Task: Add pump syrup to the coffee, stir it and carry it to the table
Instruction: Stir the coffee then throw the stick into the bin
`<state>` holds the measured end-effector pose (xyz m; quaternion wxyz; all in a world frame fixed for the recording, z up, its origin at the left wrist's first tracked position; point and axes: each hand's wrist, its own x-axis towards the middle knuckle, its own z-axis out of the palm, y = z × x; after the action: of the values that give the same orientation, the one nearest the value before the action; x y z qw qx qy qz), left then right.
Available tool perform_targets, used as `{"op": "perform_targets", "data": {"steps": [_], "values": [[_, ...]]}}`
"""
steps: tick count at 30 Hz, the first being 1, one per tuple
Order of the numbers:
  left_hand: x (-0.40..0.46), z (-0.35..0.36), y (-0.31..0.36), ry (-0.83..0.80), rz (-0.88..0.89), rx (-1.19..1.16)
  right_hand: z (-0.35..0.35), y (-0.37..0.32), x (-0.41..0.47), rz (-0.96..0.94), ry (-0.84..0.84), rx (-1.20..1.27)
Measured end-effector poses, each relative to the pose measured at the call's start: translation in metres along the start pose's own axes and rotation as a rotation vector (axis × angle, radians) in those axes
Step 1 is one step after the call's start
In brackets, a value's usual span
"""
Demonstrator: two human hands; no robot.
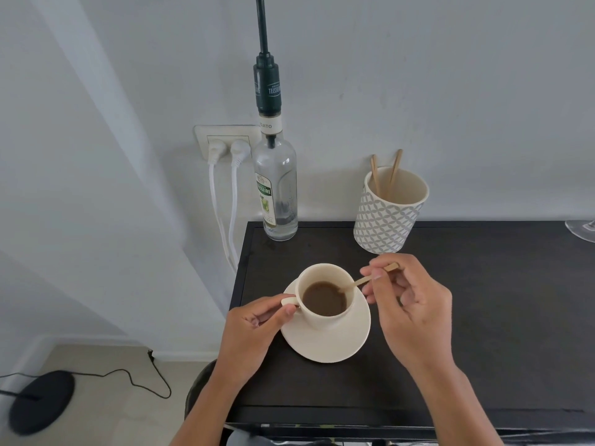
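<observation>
A cream cup [325, 317] of brown coffee [323, 299] stands on a cream saucer [335, 344] on the black counter [483, 317]. My left hand [254, 329] pinches the cup's handle. My right hand [415, 304] holds a wooden stirrer [360, 281] whose lower end dips into the coffee at the cup's right side. The clear syrup bottle [277, 188] with its dark green pump [267, 88] stands upright at the counter's back left corner, apart from both hands.
A patterned tumbler [386, 217] with two more wooden stirrers stands at the back by the wall. A glass base [582, 230] shows at the right edge. Two white plugs [228, 149] sit in the wall socket. A black round base [42, 402] and cable lie on the floor.
</observation>
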<state>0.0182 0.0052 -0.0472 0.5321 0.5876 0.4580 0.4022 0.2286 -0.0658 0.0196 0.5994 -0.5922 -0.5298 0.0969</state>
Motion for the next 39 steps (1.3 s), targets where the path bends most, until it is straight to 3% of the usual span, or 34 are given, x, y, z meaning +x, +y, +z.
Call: {"op": "perform_targets", "data": {"steps": [12, 25, 31, 39], "values": [[0.0, 0.0, 0.001, 0.002, -0.001, 0.01, 0.018, -0.006, -0.01, 0.133, -0.093, 0.094], [0.0, 0.001, 0.003, -0.008, -0.005, 0.009, 0.001, -0.009, -0.007, 0.034, -0.039, -0.008], [0.0, 0.001, 0.001, -0.004, -0.007, 0.006, 0.016, -0.014, -0.012, 0.114, -0.07, 0.108], [0.001, 0.0, 0.001, -0.01, -0.011, 0.018, 0.008, -0.008, -0.008, 0.089, 0.013, 0.009]]}}
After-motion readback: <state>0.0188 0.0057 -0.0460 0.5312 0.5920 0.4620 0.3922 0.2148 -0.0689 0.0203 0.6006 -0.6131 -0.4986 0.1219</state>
